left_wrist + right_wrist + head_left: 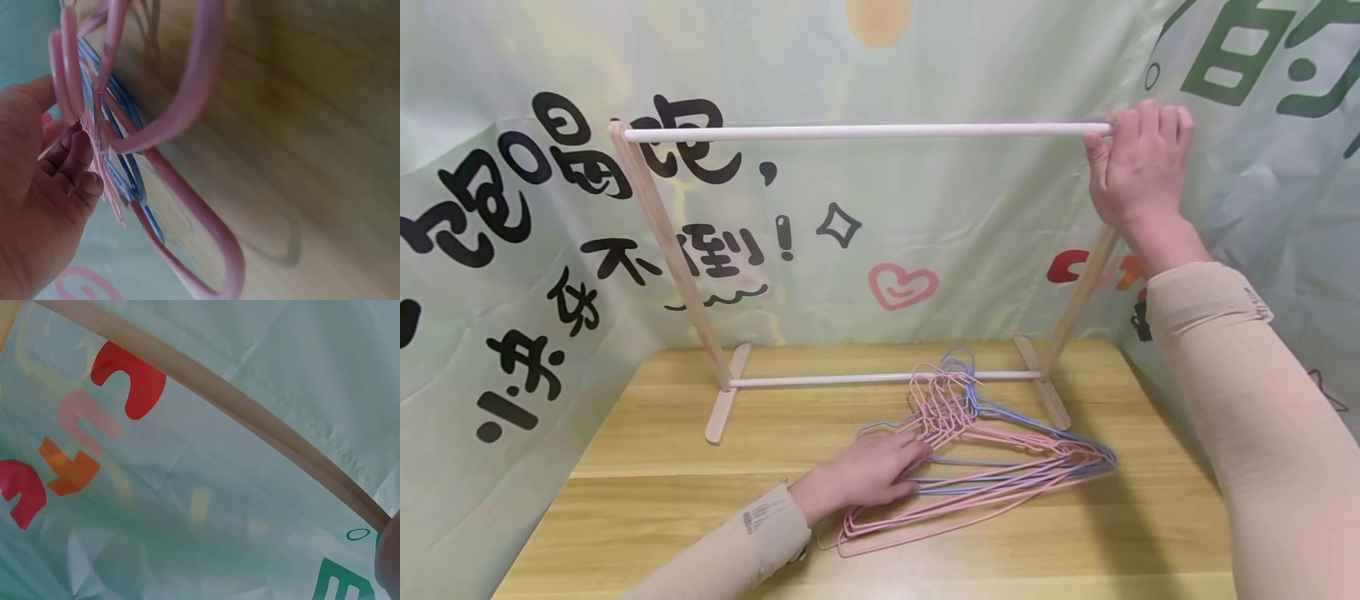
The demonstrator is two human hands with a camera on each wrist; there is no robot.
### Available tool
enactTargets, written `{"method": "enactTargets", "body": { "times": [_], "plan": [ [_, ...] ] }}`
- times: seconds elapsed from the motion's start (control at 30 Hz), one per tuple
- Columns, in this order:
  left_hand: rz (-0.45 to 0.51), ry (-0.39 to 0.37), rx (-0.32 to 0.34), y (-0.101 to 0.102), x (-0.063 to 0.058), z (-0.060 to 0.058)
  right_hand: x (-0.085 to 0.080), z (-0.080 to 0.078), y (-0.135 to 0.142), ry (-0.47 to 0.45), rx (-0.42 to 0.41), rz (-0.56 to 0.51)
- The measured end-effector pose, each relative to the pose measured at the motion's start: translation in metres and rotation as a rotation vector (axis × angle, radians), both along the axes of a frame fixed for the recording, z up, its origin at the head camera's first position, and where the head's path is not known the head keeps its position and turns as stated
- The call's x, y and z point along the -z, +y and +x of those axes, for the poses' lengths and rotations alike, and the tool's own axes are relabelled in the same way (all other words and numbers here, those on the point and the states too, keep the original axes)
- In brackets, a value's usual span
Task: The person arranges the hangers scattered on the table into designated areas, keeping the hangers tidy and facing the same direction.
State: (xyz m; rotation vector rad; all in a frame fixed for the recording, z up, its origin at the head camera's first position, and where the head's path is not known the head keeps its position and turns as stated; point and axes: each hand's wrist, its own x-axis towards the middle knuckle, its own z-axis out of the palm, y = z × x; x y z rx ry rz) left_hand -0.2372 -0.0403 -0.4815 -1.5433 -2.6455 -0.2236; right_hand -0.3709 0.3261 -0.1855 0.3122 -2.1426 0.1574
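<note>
My left hand (876, 468) grips pink wire hangers (194, 94) near one shoulder of a pile, its fingers curled at the wires in the left wrist view. Blue hangers (955, 492) lie among the pink ones, with the hooks bunched towards the rack. Up at the right corner of a wooden clothes rack, my right hand (1142, 171) holds the joint, fingers over the top and thumb by the white top bar (865, 132). The right wrist view has the rack's wooden post (237, 406) running diagonally to the edge of that hand.
The rack's left post (670, 250) and flat wooden feet (727, 408) stand on the wood-grain table (647, 500). A white lower bar (820, 381) joins the posts, close by the hanger hooks. A printed cloth (985, 225) surrounds the table at the back and sides.
</note>
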Motion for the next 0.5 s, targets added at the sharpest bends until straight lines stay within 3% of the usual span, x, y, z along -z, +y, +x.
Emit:
{"method": "enactTargets", "body": {
  "times": [0.5],
  "plan": [
    [0.046,-0.059,-0.089,-0.0022,0.0057,-0.0006,0.0000,-0.0026,-0.0035,-0.064,0.039,-0.021]
  ]
}}
